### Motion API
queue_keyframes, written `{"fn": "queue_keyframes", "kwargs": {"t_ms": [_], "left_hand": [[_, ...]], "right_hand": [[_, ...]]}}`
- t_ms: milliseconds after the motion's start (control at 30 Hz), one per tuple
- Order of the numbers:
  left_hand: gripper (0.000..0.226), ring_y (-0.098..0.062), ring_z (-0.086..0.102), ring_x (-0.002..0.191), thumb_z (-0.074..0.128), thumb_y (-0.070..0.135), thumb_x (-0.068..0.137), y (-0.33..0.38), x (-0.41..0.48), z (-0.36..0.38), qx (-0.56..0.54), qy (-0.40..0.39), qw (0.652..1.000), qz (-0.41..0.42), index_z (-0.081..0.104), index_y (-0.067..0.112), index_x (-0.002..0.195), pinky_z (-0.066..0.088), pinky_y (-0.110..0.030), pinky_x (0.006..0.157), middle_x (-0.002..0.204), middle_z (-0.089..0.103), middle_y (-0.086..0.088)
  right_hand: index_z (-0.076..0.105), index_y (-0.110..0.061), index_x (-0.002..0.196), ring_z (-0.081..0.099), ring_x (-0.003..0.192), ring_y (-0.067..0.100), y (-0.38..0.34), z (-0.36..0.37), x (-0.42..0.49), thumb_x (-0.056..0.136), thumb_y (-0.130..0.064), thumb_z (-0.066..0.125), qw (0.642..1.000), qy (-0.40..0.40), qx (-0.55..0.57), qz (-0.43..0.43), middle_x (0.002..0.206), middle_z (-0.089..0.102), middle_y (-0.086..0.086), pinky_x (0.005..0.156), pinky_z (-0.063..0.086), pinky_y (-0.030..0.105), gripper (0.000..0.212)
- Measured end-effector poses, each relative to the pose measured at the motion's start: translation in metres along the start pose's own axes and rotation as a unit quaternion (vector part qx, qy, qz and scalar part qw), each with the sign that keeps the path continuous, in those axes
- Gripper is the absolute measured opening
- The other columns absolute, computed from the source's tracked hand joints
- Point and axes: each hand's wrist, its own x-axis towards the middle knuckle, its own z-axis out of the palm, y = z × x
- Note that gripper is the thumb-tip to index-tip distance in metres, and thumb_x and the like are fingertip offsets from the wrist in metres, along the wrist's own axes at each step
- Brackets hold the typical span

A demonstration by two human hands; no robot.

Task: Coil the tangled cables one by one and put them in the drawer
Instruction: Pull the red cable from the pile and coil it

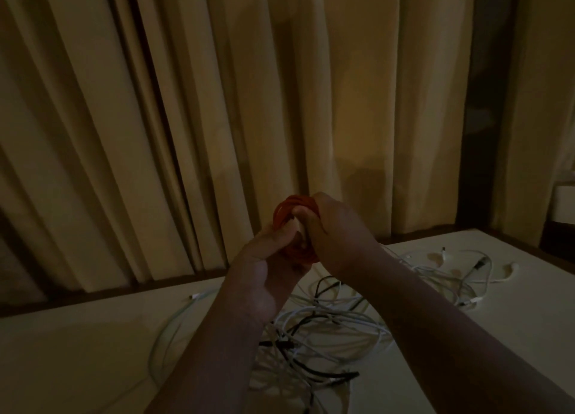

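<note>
Here the red cable, coiled into a tight ring, is gripped by both hands.

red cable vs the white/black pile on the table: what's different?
The red cable is wound into a tight coil; the cable pile is loose and tangled.
The red cable is held up by the left hand and right hand; the cable pile lies on the table.
The red cable is one colour; the cable pile mixes white and black.
Shared: both are thin, flexible cords.
</note>
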Motion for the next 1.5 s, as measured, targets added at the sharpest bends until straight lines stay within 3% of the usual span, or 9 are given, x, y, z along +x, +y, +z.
{"fn": "queue_keyframes", "kwargs": {"t_ms": [267,367,633,767,867,1133,1267,1433,1500], "left_hand": [[0.022,-0.031,0.074,0.09,0.061,0.001,0.092,-0.005,0.004,0.007,0.236,0.098,0.961,0.106,0.067,0.014,0.108,0.061,-0.037,0.074,0.098,0.073,-0.018],[0.029,-0.023,0.075,0.09,0.061,0.009,0.094,-0.007,0.005,0.007,0.334,0.085,0.928,0.143,0.07,0.035,0.104,0.062,-0.039,0.08,0.1,0.074,-0.002],[0.016,-0.035,0.067,0.084,0.056,0.036,0.09,0.018,0.0,-0.002,0.576,0.041,0.815,0.041,0.068,0.027,0.088,0.058,-0.057,0.079,0.091,0.074,-0.008],[0.01,-0.027,0.071,0.073,0.069,0.02,0.088,0.023,0.0,-0.005,0.456,0.087,0.885,0.029,0.073,0.024,0.097,0.059,-0.042,0.067,0.084,0.074,0.002],[0.048,-0.024,0.076,0.085,0.079,0.011,0.08,0.02,0.003,-0.004,0.371,0.139,0.915,0.078,0.064,0.016,0.125,0.063,-0.043,0.076,0.1,0.072,-0.01],[0.054,-0.018,0.074,0.069,0.078,0.007,0.071,0.02,0.0,0.002,0.214,0.118,0.966,0.08,0.061,0.011,0.123,0.056,-0.022,0.06,0.086,0.079,-0.005],[0.059,-0.019,0.071,0.072,0.075,0.015,0.065,0.02,0.002,0.002,0.142,0.1,0.984,0.034,0.063,0.011,0.123,0.054,-0.027,0.059,0.094,0.078,-0.009],[0.039,-0.041,0.067,0.108,0.072,0.01,0.083,0.008,0.004,0.004,0.168,0.119,0.978,0.037,0.06,0.017,0.12,0.047,-0.057,0.099,0.102,0.077,-0.013],[0.033,-0.034,0.07,0.099,0.07,0.007,0.087,0.004,0.005,0.004,0.196,0.132,0.97,0.061,0.058,0.02,0.115,0.052,-0.045,0.083,0.096,0.078,-0.01]], "right_hand": [[0.053,-0.017,0.1,0.055,0.07,0.006,0.003,0.003,0.0,0.106,-0.039,0.043,1.0,0.008,-0.006,0.013,0.08,0.057,-0.005,0.055,0.04,0.017,0.025],[0.056,-0.016,0.107,0.057,0.075,0.006,0.004,-0.001,0.001,0.106,-0.04,0.042,1.0,0.016,-0.022,0.006,0.084,0.058,-0.007,0.063,0.047,0.022,0.028],[0.05,-0.018,0.106,0.056,0.078,0.011,-0.001,0.006,0.0,0.105,-0.042,0.044,0.996,-0.044,-0.079,0.012,0.084,0.052,-0.008,0.075,0.052,0.031,0.025],[0.047,-0.021,0.103,0.054,0.075,0.006,-0.004,0.009,-0.001,0.104,-0.042,0.044,0.998,-0.024,-0.058,0.01,0.084,0.052,-0.009,0.065,0.046,0.022,0.021],[0.045,-0.025,0.1,0.052,0.073,0.002,-0.002,0.006,-0.002,0.105,-0.04,0.044,1.0,0.021,-0.023,0.006,0.082,0.05,-0.013,0.056,0.036,0.014,0.015],[0.053,-0.021,0.112,0.057,0.081,0.004,0.004,0.005,-0.002,0.106,-0.039,0.041,0.997,0.07,0.017,0.007,0.089,0.054,-0.013,0.065,0.049,0.02,0.023],[0.052,-0.022,0.111,0.056,0.081,0.004,0.005,0.004,-0.001,0.105,-0.04,0.041,0.997,0.079,0.012,0.005,0.091,0.057,-0.009,0.064,0.048,0.02,0.022],[0.052,-0.021,0.108,0.058,0.081,0.008,0.006,0.005,-0.001,0.105,-0.037,0.044,0.997,0.073,0.012,0.008,0.089,0.056,-0.008,0.068,0.05,0.028,0.018],[0.05,-0.022,0.107,0.055,0.079,0.005,0.006,0.007,-0.001,0.105,-0.036,0.044,0.998,0.067,0.007,0.008,0.086,0.053,-0.012,0.066,0.048,0.025,0.015]]}}
